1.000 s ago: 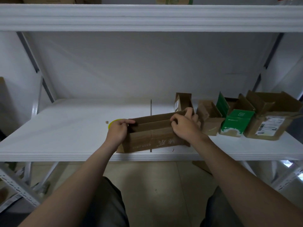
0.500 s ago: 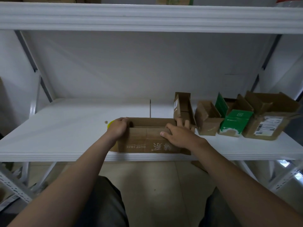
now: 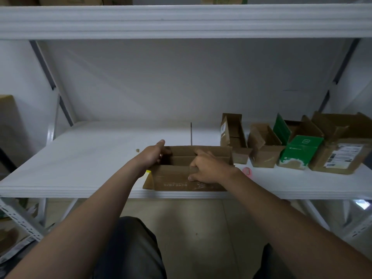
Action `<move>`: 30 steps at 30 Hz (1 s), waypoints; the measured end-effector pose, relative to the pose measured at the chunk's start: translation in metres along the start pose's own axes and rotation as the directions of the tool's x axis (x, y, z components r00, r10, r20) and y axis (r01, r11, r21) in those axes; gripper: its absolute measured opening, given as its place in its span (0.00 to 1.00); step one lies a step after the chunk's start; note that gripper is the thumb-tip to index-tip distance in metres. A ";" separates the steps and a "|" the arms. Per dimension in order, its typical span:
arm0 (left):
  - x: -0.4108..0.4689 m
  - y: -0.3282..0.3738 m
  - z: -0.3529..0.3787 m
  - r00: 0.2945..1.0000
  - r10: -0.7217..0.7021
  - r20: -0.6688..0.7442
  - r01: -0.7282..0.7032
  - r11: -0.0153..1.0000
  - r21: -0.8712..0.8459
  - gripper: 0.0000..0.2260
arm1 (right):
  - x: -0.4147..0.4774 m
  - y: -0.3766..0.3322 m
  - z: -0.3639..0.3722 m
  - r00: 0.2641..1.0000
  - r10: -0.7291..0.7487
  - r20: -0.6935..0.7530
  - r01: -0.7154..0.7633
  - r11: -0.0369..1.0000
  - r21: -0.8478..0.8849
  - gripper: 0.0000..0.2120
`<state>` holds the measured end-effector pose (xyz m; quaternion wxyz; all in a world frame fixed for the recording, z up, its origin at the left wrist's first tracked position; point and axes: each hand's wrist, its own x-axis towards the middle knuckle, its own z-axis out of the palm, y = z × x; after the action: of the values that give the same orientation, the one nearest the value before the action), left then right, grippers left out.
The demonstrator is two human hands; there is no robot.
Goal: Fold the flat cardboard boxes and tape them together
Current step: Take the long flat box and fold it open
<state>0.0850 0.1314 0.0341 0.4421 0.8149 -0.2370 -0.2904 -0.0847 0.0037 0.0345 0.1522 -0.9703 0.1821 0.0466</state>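
Observation:
A brown cardboard box (image 3: 177,179) with printed lettering lies on the white shelf (image 3: 84,158), close to its front edge. My left hand (image 3: 154,155) is at the box's left end, with its fingers reaching over the end flap into the opening. My right hand (image 3: 207,168) lies spread on the near top flap and presses it down, thumb on the front face. A yellow tape roll (image 3: 148,171) peeks out just left of the box, mostly hidden behind my left forearm.
Several folded boxes stand in a row at the right: a narrow brown one (image 3: 231,129), a small brown one (image 3: 263,146), a green one (image 3: 300,152) and a large labelled one (image 3: 342,150). A small pink object (image 3: 248,171) lies right of my wrist. An upper shelf beam (image 3: 181,21) runs overhead.
The box has settled flat and square to the shelf's front edge. My right hand slid from its right end onto the near top flap. My left hand's fingers moved into the left end.

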 end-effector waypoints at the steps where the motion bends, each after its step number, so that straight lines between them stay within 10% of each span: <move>1: 0.000 -0.001 0.001 1.000 0.002 0.021 -0.002 1.000 0.026 0.26 | -0.002 0.000 0.002 1.000 -0.001 0.000 0.001 1.000 0.007 0.06; 8: 0.004 -0.012 0.010 0.998 0.034 -0.048 -0.037 0.998 -0.057 0.19 | -0.004 0.006 0.003 0.970 -0.027 -0.241 0.050 0.995 0.090 0.12; 13: 0.000 -0.025 0.011 0.976 0.070 -0.206 -0.107 0.980 -0.170 0.13 | -0.018 0.033 0.007 0.846 0.197 -0.495 -0.233 0.972 -0.012 0.22; 24: 0.004 -0.030 0.018 0.952 0.055 -0.302 -0.105 0.983 -0.150 0.09 | -0.033 0.050 0.021 0.914 0.176 -0.365 -0.062 0.951 0.304 0.11; 30: -0.004 -0.036 0.017 0.891 0.242 -0.385 -0.297 0.951 -0.090 0.11 | -0.025 0.059 0.019 0.806 0.345 -0.481 -0.128 0.895 0.428 0.33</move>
<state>0.0751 0.1417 -0.0030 0.5731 0.7795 -0.2385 -0.0841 -0.1306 -0.0345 0.0033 0.2694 -0.8644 0.3447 -0.2479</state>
